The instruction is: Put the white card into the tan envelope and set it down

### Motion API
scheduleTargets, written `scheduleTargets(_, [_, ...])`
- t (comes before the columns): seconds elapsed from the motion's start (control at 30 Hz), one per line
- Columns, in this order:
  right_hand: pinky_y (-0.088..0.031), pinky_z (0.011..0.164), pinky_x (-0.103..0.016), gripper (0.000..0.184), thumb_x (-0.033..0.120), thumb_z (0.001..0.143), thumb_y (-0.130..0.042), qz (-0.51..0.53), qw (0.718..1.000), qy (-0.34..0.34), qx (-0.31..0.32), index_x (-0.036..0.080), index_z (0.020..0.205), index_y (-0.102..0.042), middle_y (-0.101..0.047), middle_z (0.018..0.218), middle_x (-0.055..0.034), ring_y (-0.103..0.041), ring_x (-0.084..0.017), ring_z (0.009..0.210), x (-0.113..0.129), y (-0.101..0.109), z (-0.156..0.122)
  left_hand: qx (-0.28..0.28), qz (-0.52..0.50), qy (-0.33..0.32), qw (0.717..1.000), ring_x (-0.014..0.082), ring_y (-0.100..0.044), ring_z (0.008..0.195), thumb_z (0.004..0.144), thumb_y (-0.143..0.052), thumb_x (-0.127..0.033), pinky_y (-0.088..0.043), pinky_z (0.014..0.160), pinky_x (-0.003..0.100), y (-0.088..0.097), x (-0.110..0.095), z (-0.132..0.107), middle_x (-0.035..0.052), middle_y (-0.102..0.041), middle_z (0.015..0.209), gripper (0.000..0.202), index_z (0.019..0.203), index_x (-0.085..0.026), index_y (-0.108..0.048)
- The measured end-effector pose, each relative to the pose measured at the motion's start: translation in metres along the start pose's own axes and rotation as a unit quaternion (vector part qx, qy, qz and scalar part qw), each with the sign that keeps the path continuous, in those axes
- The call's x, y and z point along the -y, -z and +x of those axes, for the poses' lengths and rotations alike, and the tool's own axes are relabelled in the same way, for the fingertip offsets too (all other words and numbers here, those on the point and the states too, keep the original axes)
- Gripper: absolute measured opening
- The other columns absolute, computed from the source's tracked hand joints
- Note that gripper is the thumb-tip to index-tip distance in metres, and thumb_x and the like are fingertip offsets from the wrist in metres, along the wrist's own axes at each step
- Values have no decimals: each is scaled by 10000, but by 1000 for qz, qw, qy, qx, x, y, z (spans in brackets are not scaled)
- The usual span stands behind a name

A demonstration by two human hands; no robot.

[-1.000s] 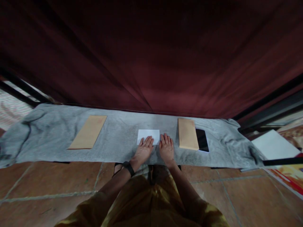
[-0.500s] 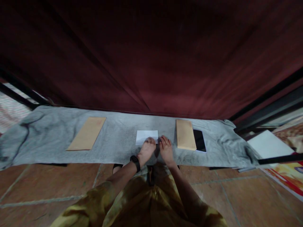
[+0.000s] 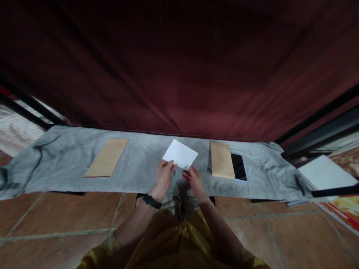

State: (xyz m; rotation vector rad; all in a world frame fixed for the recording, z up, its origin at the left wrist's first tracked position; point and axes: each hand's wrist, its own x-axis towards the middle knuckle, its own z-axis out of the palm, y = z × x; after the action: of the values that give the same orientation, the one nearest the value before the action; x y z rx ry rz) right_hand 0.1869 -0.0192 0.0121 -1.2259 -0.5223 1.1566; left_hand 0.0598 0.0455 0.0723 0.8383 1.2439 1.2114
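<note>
Item: brown envelope (image 3: 106,158), flat on the grey cloth (image 3: 141,160), well to the left of all the fingers.

Item: left hand (image 3: 164,175), dark band (image 3: 152,201) at the wrist; thumb on top, fingers pinching the paper's near left edge.

Item: white paper (image 3: 181,154), just ahead of both hands' fingers and between them, turned askew, its seemingly longer axis slanting from far left to near right. Plain, bright, smooth and roughly rectangular, no marking visible; whether folded or single, I cannot tell. The left hand overlaps it more.

Item: right hand (image 3: 195,182), fingers bent, thumb at the paper's near right corner; whether they clasp it, I cannot tell.

Item: second brown envelope (image 3: 222,160), right of the right fingers, apart from them.

Item: dark-screened phone (image 3: 239,167), just beyond that envelope, farther right.
</note>
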Motion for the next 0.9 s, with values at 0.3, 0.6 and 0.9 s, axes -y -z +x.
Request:
scheduleTargets(0.3, [-555,475,-283,385,553,680,-796,-76,995,-34,-48,235,771,-599,-681,634,12,-602,-155,510,2,8,8,3,58,76,995,161,-708,671,751,-817,-435,-620,688,320,31,30,-13,5,-699,714,321,771,-222,-578])
scheduleTargets(0.6, [-582,625,-349,388,375,882,-573,-297,947,69,-106,200,1221,-647,-738,847,-55,-688,-242,695,2,23,11,36,166,92,981,123,-539,412,774,-799,-395,-403,435,216,48,33,3,-65,-570,516,297,756,-221,-559])
scheduleTargets(0.9, [-494,1164,-375,451,195,1070,-363,-547,783,288,66,190,1406,-663,-695,1418,-117,-631,-226,1344,6,-11,2,76,282,81,953,115,-483,369,803,-734,-222,-358,430,213,53,36,19,-71,-540,476,207,714,-229,-547])
